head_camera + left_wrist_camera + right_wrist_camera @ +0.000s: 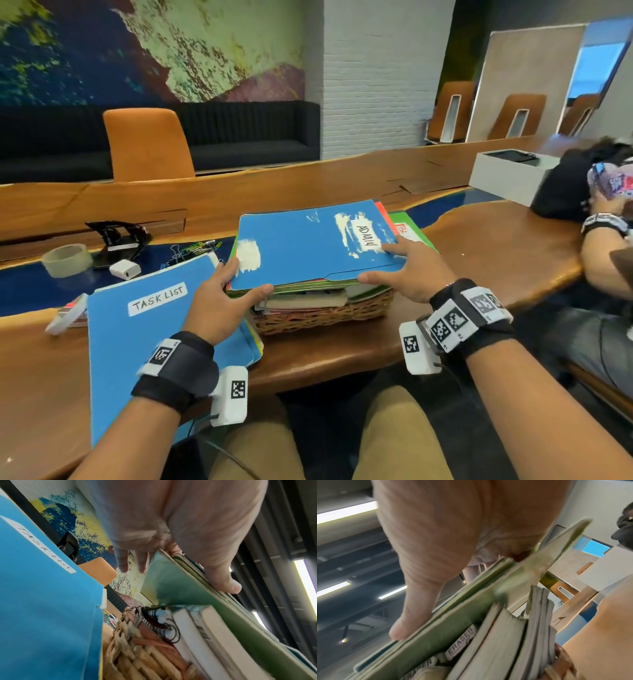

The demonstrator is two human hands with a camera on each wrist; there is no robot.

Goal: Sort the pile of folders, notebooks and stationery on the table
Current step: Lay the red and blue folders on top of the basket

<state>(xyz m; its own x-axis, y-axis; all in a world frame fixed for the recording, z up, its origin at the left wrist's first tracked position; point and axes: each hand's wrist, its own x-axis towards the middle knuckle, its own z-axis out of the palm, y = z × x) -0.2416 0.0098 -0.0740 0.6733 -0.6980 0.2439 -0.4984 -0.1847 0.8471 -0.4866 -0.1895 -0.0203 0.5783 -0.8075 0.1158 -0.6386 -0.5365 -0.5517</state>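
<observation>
Both hands, left hand (pixel 224 297) and right hand (pixel 407 270), grasp the folder stack (pixel 308 246) between thumbs and fingers, above the basket (pixel 318 317).

Blue folders (pixel 308 246), tan woven basket (pixel 322 317), orange chair (pixel 147 144)

orange chair (pixel 147 144), dark sofa (pixel 253 133), white box (pixel 507 174)

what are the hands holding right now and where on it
Both hold the stack of folders topped by the blue one, at its near edge: the left hand grips the near-left corner, the right hand the near-right part, thumb under, fingers on top.
</observation>
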